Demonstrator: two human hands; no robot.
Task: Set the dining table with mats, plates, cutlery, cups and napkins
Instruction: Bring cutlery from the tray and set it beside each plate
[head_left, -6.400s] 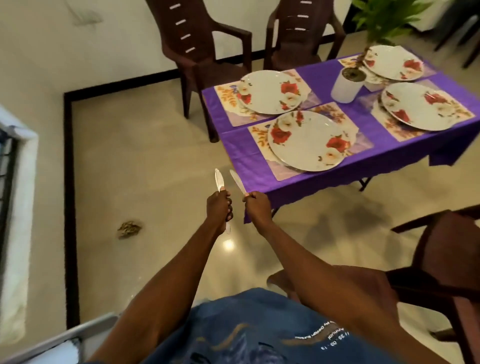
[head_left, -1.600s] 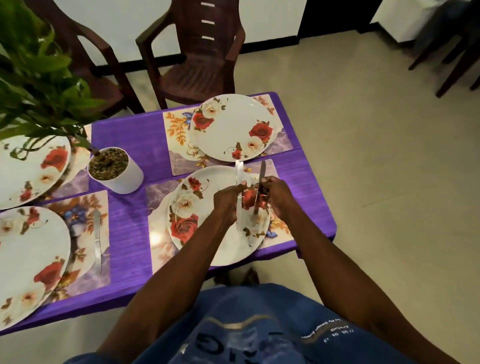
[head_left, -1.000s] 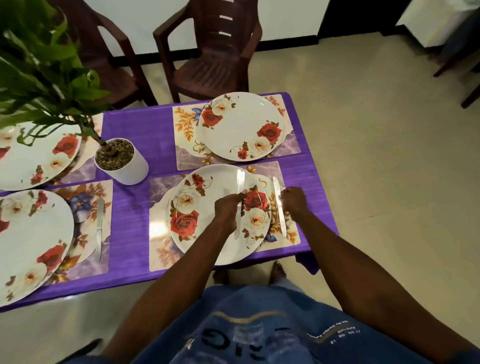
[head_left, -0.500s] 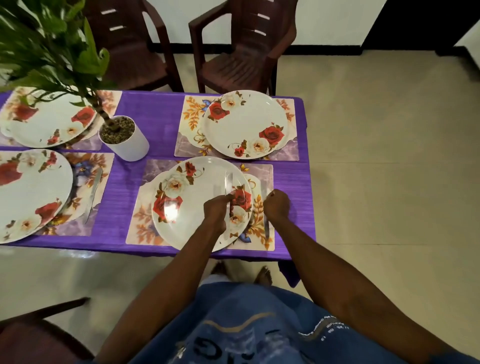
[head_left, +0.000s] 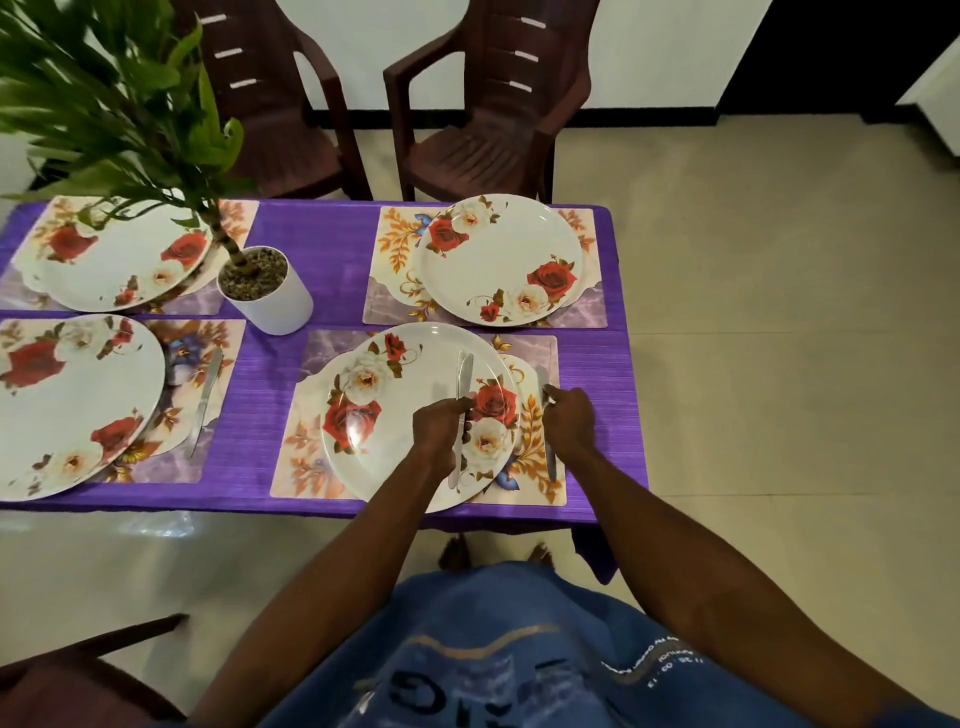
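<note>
1. The left hand (head_left: 440, 427) has its grip curled round a knife (head_left: 461, 410), held above the near plate (head_left: 421, 415) with the blade pointing to 12 o'clock.

2. The right hand (head_left: 569, 418) is at 3 o'clock of that plate, its grip pinched on a second knife (head_left: 546, 415) that lies along the right strip of the placemat (head_left: 540, 467). I judge it is being laid down, but I cannot tell whether its full length rests on the mat.

3. To do this step well, I would set that second knife parallel to the mat's right edge, just beside the plate rim and not under it, then let go without dragging it.

4. At 9 o'clock of the near setting, another knife (head_left: 203, 405) already lies on its own mat beside the left-hand plate (head_left: 67, 405). It makes a good pattern to match for side and angle.

5. The far plate (head_left: 501, 260) at 12 o'clock has no cutlery showing, so the left hand's knife probably belongs there. Carry it over the near plate rather than scraping across it.

6. The potted plant (head_left: 265, 291) stands on the purple tabletop (head_left: 322, 234) at about 10 o'clock, well apart from both hands, though a reach to the far-left plate (head_left: 111, 254) would pass its leaves.

7. No cups or napkins are in view, so much of the setting remains.
</note>
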